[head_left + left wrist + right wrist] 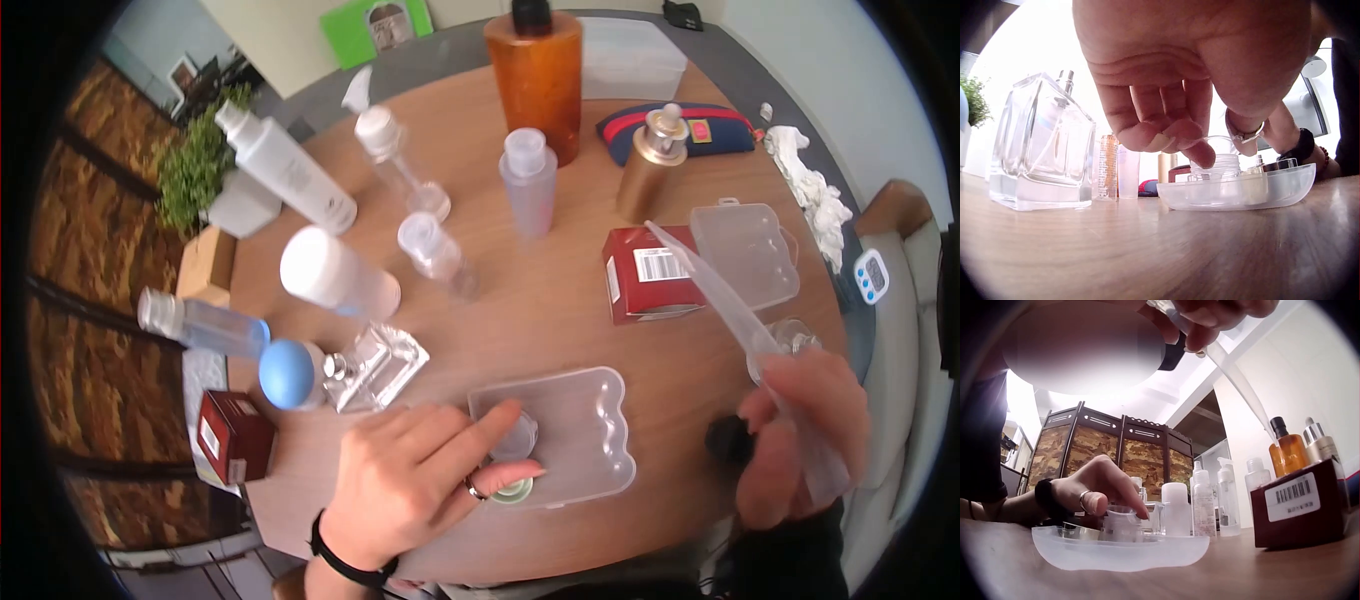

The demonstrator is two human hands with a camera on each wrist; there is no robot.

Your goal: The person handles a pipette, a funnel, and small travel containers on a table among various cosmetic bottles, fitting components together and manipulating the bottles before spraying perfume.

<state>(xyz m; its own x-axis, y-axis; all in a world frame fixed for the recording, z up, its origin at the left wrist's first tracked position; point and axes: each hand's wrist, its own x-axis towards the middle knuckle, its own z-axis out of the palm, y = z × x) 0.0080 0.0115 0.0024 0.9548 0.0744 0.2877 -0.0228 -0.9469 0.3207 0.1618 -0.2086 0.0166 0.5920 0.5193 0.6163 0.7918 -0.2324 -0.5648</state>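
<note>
My left hand [400, 480] reaches over a clear plastic tray [590, 440] with a scalloped edge. Its thumb and index finger pinch a small clear jar [520, 437] that stands in the tray. Beside that jar, partly under the thumb, sits a small round container with a greenish rim [513, 491]. In the right wrist view the jar [1124, 526] rises above the tray wall, fingertips at its rim. Raised at the right, my right hand [805, 425] grips a translucent plastic pipette [730, 305], its narrow tip slanting over a red box [645, 280].
A clear glass perfume bottle [385, 375] lies left of the tray. Several bottles stand behind, including a tall amber bottle [545, 80] and a gold one [650, 170]. A clear lid [745, 255] lies beside the red box; a black round object [730, 440] is near my right hand.
</note>
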